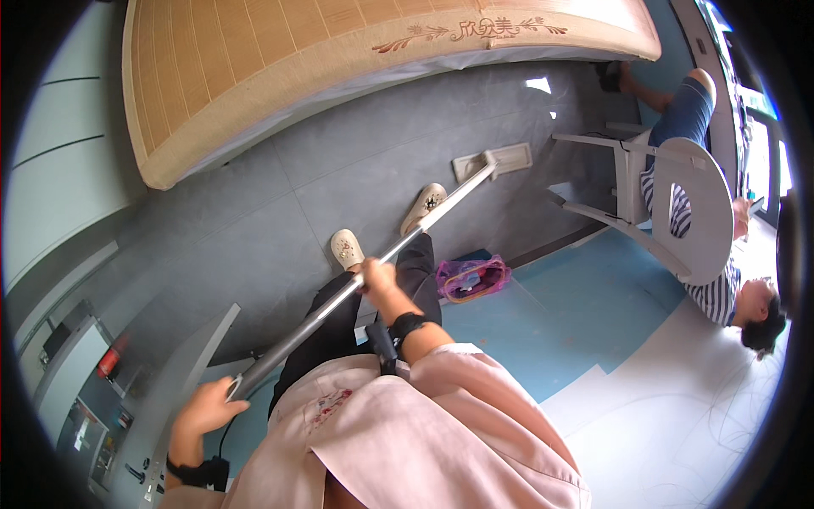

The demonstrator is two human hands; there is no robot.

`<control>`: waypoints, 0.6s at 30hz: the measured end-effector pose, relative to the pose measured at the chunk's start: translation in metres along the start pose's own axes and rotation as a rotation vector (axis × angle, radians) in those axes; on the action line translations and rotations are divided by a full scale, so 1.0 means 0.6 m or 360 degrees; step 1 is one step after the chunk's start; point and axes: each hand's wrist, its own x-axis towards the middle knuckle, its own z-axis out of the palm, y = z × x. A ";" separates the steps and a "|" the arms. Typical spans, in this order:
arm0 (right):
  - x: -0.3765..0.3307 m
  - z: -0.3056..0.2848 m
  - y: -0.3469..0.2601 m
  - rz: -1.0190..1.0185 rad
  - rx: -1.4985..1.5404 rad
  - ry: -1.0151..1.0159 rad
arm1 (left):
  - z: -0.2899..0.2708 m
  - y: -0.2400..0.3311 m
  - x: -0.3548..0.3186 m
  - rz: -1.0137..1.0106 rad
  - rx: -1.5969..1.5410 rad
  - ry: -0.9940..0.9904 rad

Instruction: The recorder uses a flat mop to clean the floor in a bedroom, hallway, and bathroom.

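A flat mop (336,299) with a long silver pole slants across my body, from the lower left up to the right. Its beige rectangular head (512,158) lies on the grey tiles beyond my feet. Near the pole's top end, which has a hanging loop, my left hand (208,405) is closed on it. Further down, my right hand (377,278) is wrapped round the pole, in front of my dark trousers. Both wrists wear black bands.
A bed with a tan woven mat (254,64) stretches along the far side. At right a person sits on a pale chair (697,216). A purple plastic bag (471,278) rests by the wall, close to my beige clogs (346,248). White cabinets (64,110) stand at left.
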 end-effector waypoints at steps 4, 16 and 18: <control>-0.127 0.069 0.016 0.0195 0.0145 -0.0358 | -0.082 -0.009 -0.145 -0.0080 -0.0454 0.0418; -0.061 -0.150 -0.204 -0.0235 0.0905 -0.0172 | -0.090 0.288 -0.111 0.1643 -0.0351 0.1178; -0.037 -0.212 -0.231 -0.0393 0.0882 0.0086 | -0.075 0.337 -0.081 0.2081 -0.0724 0.1148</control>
